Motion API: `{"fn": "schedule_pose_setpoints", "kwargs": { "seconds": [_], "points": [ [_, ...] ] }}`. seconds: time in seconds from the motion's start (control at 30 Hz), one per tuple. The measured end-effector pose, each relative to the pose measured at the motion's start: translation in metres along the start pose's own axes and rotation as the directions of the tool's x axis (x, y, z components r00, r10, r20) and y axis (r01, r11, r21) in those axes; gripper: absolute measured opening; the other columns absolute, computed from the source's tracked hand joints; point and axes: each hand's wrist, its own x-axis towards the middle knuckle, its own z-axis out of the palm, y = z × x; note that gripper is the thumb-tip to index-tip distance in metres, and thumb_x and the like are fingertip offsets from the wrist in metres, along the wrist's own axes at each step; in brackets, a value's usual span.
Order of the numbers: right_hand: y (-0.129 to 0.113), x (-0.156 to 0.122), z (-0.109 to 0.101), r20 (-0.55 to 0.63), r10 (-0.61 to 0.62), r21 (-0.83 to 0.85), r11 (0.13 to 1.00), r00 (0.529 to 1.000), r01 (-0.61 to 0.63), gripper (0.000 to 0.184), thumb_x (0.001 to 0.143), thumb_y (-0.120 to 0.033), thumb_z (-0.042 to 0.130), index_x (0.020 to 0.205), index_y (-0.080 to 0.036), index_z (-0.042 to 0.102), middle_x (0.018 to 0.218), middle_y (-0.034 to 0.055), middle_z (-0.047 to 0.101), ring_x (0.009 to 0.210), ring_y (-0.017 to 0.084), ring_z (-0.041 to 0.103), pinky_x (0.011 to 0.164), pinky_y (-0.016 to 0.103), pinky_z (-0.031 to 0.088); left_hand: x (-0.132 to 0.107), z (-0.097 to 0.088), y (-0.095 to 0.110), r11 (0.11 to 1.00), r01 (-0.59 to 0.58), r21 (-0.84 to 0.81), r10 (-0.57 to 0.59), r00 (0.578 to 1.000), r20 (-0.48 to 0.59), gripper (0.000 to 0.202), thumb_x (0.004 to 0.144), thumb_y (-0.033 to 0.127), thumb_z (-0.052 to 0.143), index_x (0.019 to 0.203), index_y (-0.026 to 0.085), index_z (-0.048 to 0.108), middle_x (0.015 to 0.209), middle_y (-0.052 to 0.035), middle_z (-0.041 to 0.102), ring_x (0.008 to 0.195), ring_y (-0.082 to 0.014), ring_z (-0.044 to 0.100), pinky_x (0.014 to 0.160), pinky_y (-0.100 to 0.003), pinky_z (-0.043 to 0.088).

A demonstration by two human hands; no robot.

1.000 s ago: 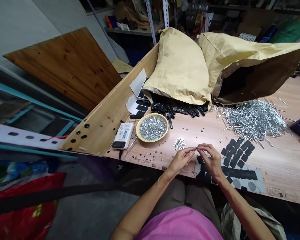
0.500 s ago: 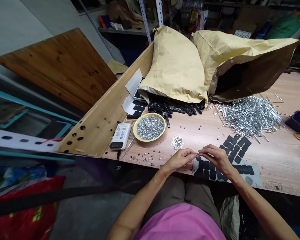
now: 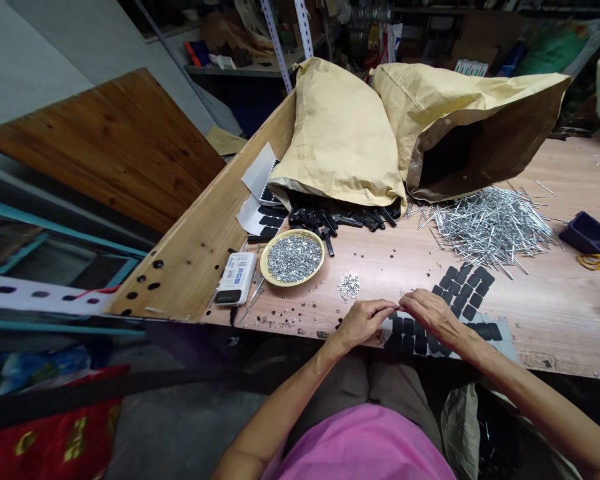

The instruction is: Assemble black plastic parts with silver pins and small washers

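Close to the table's front edge, my left hand (image 3: pixel 364 321) and my right hand (image 3: pixel 430 313) meet fingertip to fingertip. Both are closed in a pinch around something small; the fingers hide most of it, so its kind does not show. Beneath and beside my right hand lie black rounded pads (image 3: pixel 407 335), some of them on a grey backing sheet (image 3: pixel 505 340). A small heap of metal nuts (image 3: pixel 349 286) sits just beyond my left hand. Farther left stands a yellow bowl (image 3: pixel 264 270) full of small shiny metal pieces (image 3: pixel 295 259).
A pile of long metal pins (image 3: pixel 495 227) lies at the right, near a dark blue box (image 3: pixel 587 233) and yellow-handled scissors (image 3: pixel 597 262). Two large paper sacks (image 3: pixel 345 133) stand behind, with black plastic parts (image 3: pixel 325 223) spilling out. A white power bank (image 3: pixel 236 279) rests beside the wooden side board (image 3: pixel 200 247).
The view has shifted slightly, so the table's contents appear a little farther left. My hands stay together, with the right fingers curled more over the small piece.
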Motion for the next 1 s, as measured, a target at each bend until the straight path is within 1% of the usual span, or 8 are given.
{"fn": "schedule_pose_setpoints", "kwargs": {
  "seconds": [0.23, 0.4, 0.53, 0.67, 0.73, 0.8, 0.93, 1.0],
  "points": [
    [0.002, -0.004, 0.016, -0.101, 0.012, -0.065, 0.998, 0.995, -0.018, 0.024, 0.098, -0.021, 0.034, 0.085, -0.017, 0.055, 0.069, 0.0045, 0.057, 0.062, 0.016, 0.048, 0.060, 0.027, 0.040, -0.003, 0.009, -0.009, 0.927, -0.207, 0.314, 0.234, 0.971, -0.051, 0.023, 0.089, 0.023, 0.049, 0.095, 0.019, 0.070, 0.092, -0.0040, 0.075, 0.080, -0.0157, 0.069, 0.073, -0.022, 0.053],
    [-0.004, -0.002, 0.024, -0.141, 0.155, 0.082, 0.986, 0.978, -0.144, 0.029, 0.099, -0.023, 0.027, 0.083, -0.019, 0.050, 0.065, 0.0019, 0.053, 0.059, 0.014, 0.048, 0.058, 0.025, 0.040, -0.004, 0.008, -0.014, 0.697, -0.358, 0.621, 0.474, 0.880, -0.023, 0.029, 0.094, 0.026, 0.041, 0.097, 0.017, 0.068, 0.079, -0.0044, 0.073, 0.068, -0.0128, 0.068, 0.061, -0.020, 0.051],
    [-0.010, -0.003, 0.026, -0.016, 0.357, 0.255, 0.905, 0.934, -0.342, 0.038, 0.100, -0.034, 0.019, 0.076, -0.021, 0.047, 0.064, 0.0001, 0.053, 0.055, 0.012, 0.050, 0.054, 0.024, 0.039, -0.003, 0.006, -0.014, 0.489, -0.368, 0.791, 0.543, 0.838, 0.054, 0.029, 0.095, 0.021, 0.038, 0.096, 0.016, 0.067, 0.064, -0.0015, 0.067, 0.055, -0.0106, 0.062, 0.051, -0.019, 0.045],
    [-0.015, -0.002, 0.025, 0.138, 0.555, 0.347, 0.749, 0.821, -0.565, 0.045, 0.098, -0.044, 0.020, 0.065, -0.022, 0.042, 0.055, -0.0021, 0.048, 0.050, 0.012, 0.048, 0.053, 0.024, 0.038, -0.003, 0.008, -0.016, 0.418, -0.360, 0.834, 0.552, 0.830, 0.082, 0.030, 0.095, 0.017, 0.036, 0.096, 0.016, 0.066, 0.063, -0.0008, 0.065, 0.054, -0.0110, 0.061, 0.050, -0.020, 0.042],
    [-0.016, -0.001, 0.025, 0.231, 0.619, 0.390, 0.648, 0.751, -0.654, 0.048, 0.098, -0.044, 0.018, 0.062, -0.022, 0.041, 0.051, -0.0035, 0.044, 0.047, 0.011, 0.045, 0.050, 0.023, 0.037, -0.002, 0.011, -0.017, 0.445, -0.342, 0.828, 0.526, 0.848, 0.067, 0.031, 0.095, 0.018, 0.035, 0.095, 0.016, 0.066, 0.064, -0.0018, 0.066, 0.055, -0.0116, 0.061, 0.051, -0.021, 0.042],
    [-0.015, -0.002, 0.024, 0.276, 0.620, 0.393, 0.624, 0.734, -0.675, 0.048, 0.098, -0.043, 0.018, 0.064, -0.022, 0.043, 0.051, -0.0039, 0.044, 0.047, 0.011, 0.044, 0.050, 0.023, 0.037, -0.001, 0.013, -0.016, 0.533, -0.304, 0.790, 0.459, 0.888, 0.031, 0.033, 0.095, 0.020, 0.035, 0.093, 0.015, 0.067, 0.067, -0.0037, 0.066, 0.057, -0.0126, 0.061, 0.053, -0.021, 0.043],
    [-0.004, -0.009, 0.018, 0.146, 0.377, 0.282, 0.870, 0.914, -0.404, 0.044, 0.099, -0.038, 0.020, 0.074, -0.019, 0.050, 0.064, 0.0010, 0.052, 0.060, 0.013, 0.048, 0.057, 0.024, 0.040, 0.000, 0.013, -0.008, 0.890, -0.152, 0.429, 0.184, 0.982, -0.033, 0.031, 0.093, 0.032, 0.041, 0.088, 0.016, 0.067, 0.077, -0.0054, 0.067, 0.068, -0.0130, 0.061, 0.061, -0.022, 0.045],
    [0.002, -0.013, 0.010, 0.122, 0.164, 0.208, 0.960, 0.979, -0.187, 0.040, 0.100, -0.031, 0.022, 0.079, -0.018, 0.053, 0.069, 0.0034, 0.054, 0.064, 0.014, 0.048, 0.059, 0.025, 0.040, 0.000, 0.010, -0.002, 0.993, 0.009, 0.119, -0.018, 0.997, 0.071, 0.036, 0.090, 0.043, 0.045, 0.086, 0.014, 0.067, 0.064, -0.0015, 0.060, 0.055, -0.0102, 0.054, 0.053, -0.021, 0.041]
  ]
}}
